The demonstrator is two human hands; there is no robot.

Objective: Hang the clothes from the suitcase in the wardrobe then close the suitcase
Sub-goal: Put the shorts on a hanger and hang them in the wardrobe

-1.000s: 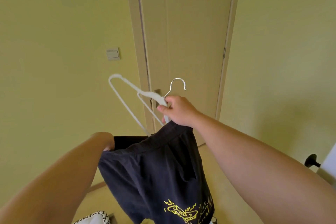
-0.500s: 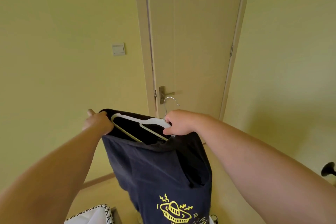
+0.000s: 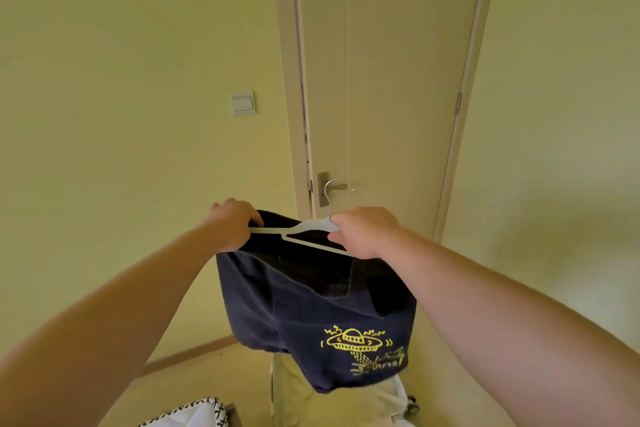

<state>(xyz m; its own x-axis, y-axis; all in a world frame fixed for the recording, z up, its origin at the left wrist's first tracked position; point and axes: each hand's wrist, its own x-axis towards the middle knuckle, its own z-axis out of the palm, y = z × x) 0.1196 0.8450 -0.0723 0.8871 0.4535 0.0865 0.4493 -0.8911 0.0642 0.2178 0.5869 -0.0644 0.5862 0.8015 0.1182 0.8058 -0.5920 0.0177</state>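
**Shirt going onto the hanger**

The step in hand looks to be fitting the white hanger (image 3: 308, 225) into the dark blue shirt (image 3: 294, 305). The shirt hangs in the air between both hands, in front of a closed door (image 3: 381, 80). Neither suitcase nor wardrobe can be made out.

The left hand (image 3: 235, 224) has its fingers curled, pinching the shirt's edge at the hanger's left tip. The right hand (image 3: 367, 232) has its fingers wrapped round the hanger just under the metal hook. Both forearms reach forward, roughly level.

Next, I judge, the shirt's other shoulder needs settling over the hanger's right arm before it is carried to the wardrobe.
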